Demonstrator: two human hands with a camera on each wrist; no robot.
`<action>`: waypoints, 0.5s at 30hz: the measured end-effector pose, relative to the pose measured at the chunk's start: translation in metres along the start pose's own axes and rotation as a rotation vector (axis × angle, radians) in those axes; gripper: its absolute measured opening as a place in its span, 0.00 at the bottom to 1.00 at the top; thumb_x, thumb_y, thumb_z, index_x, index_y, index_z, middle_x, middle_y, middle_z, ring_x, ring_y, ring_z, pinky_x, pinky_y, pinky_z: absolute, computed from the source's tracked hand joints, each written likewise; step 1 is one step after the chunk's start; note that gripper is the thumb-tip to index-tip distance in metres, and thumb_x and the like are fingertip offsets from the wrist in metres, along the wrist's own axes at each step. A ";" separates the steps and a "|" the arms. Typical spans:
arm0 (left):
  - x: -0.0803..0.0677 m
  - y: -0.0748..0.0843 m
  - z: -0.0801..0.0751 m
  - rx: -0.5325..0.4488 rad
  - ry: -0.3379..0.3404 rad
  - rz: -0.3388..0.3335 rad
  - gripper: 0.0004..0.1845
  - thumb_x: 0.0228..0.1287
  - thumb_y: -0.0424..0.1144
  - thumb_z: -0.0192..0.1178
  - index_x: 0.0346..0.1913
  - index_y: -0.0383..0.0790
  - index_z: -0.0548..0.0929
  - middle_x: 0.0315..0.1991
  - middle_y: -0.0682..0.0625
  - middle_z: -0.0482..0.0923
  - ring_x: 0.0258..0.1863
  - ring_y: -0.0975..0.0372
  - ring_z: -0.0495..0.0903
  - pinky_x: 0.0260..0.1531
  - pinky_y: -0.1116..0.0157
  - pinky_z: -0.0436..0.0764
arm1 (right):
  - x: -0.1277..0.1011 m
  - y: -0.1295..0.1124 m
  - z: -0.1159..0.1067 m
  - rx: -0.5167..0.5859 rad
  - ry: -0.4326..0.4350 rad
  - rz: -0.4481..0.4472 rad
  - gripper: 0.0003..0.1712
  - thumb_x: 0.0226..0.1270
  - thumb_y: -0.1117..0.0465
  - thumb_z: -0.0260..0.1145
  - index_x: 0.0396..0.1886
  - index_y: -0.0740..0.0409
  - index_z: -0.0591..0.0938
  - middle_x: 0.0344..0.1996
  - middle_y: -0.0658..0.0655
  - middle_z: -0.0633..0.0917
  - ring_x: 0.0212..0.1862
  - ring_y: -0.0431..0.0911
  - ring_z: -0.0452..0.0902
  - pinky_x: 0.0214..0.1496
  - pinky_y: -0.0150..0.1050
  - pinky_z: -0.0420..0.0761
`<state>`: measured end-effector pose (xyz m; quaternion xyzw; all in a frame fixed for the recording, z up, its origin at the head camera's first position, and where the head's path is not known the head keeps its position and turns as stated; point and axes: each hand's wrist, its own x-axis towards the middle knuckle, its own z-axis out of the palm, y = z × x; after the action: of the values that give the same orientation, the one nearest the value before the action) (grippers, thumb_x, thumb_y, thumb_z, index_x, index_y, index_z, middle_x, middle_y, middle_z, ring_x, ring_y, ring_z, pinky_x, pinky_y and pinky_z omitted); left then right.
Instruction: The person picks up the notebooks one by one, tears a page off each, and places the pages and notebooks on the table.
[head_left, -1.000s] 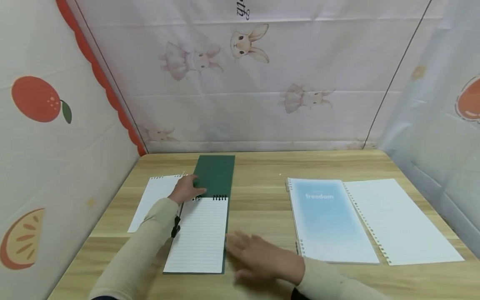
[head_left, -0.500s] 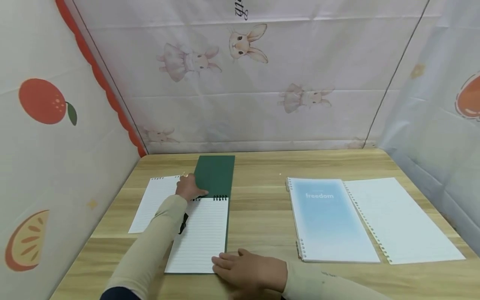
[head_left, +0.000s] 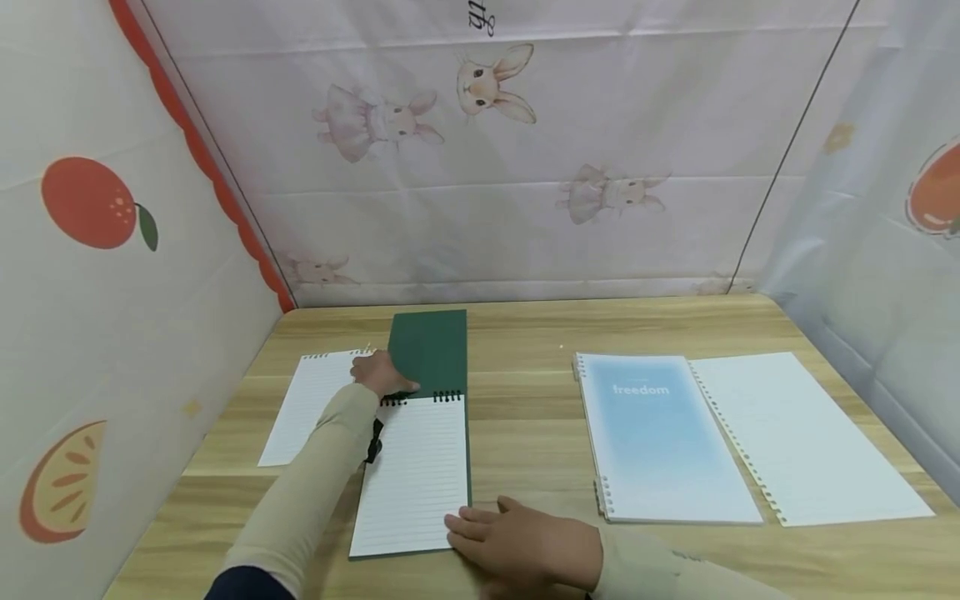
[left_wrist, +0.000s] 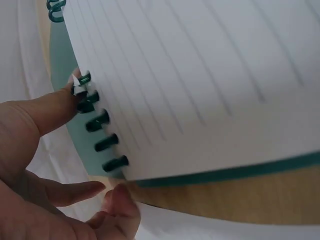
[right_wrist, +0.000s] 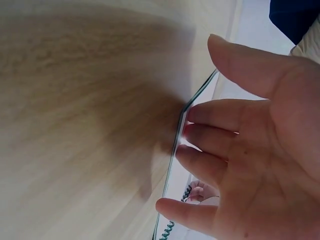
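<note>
A top-bound spiral notebook (head_left: 416, 475) with a dark green cover (head_left: 431, 350) lies open on the table, its cover flipped away and a lined white page showing. My left hand (head_left: 377, 374) grips it at the top left of the binding. In the left wrist view the thumb (left_wrist: 55, 107) lies across the green coil (left_wrist: 97, 121), and the other fingers are curled by the notebook's left edge. At the notebook's lower right corner rests my right hand (head_left: 525, 542). Its fingers (right_wrist: 207, 165) are extended, with the tips right at the page edge in the right wrist view.
Left of the notebook, partly behind my left arm, lies a loose lined sheet (head_left: 300, 412) with torn holes. On the right is a blue-and-white ring-bound notebook (head_left: 663, 442) marked "freedom", beside another loose punched sheet (head_left: 810, 442). Printed cloth walls (head_left: 600, 108) surround the wooden table (head_left: 517, 417).
My right hand has come down onto the notebook's lower right corner. The notebook's lower end has swung right, the right hand shifting with it. My left hand stays at the binding.
</note>
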<state>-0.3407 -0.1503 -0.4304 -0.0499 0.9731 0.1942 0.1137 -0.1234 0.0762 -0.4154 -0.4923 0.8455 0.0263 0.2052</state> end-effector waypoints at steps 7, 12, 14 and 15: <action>0.000 0.004 -0.002 -0.006 -0.028 0.008 0.37 0.51 0.47 0.73 0.57 0.24 0.73 0.52 0.29 0.73 0.52 0.39 0.71 0.47 0.48 0.77 | -0.006 0.000 0.004 -0.001 0.024 -0.013 0.38 0.70 0.41 0.55 0.75 0.48 0.59 0.74 0.46 0.56 0.74 0.39 0.51 0.65 0.47 0.69; 0.001 -0.002 -0.004 -0.143 -0.053 0.008 0.31 0.53 0.40 0.72 0.53 0.24 0.72 0.50 0.32 0.75 0.49 0.42 0.76 0.43 0.50 0.79 | -0.007 0.001 0.007 -0.011 0.021 -0.011 0.38 0.71 0.40 0.53 0.75 0.47 0.58 0.75 0.45 0.55 0.74 0.38 0.50 0.65 0.46 0.69; 0.002 -0.004 -0.004 -0.201 -0.055 0.009 0.29 0.54 0.37 0.71 0.53 0.24 0.71 0.50 0.31 0.74 0.49 0.42 0.76 0.44 0.49 0.79 | -0.009 0.002 0.009 -0.014 0.028 -0.011 0.37 0.71 0.40 0.53 0.75 0.47 0.59 0.74 0.45 0.56 0.74 0.38 0.50 0.65 0.46 0.69; 0.002 -0.005 -0.003 -0.222 -0.053 0.017 0.28 0.54 0.36 0.70 0.53 0.24 0.72 0.51 0.32 0.75 0.50 0.42 0.76 0.45 0.48 0.78 | -0.010 0.002 0.010 -0.017 0.033 -0.012 0.37 0.71 0.40 0.52 0.75 0.47 0.59 0.74 0.45 0.56 0.74 0.38 0.50 0.65 0.46 0.70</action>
<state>-0.3430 -0.1562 -0.4297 -0.0486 0.9425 0.3032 0.1317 -0.1174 0.0883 -0.4213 -0.4996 0.8455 0.0240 0.1873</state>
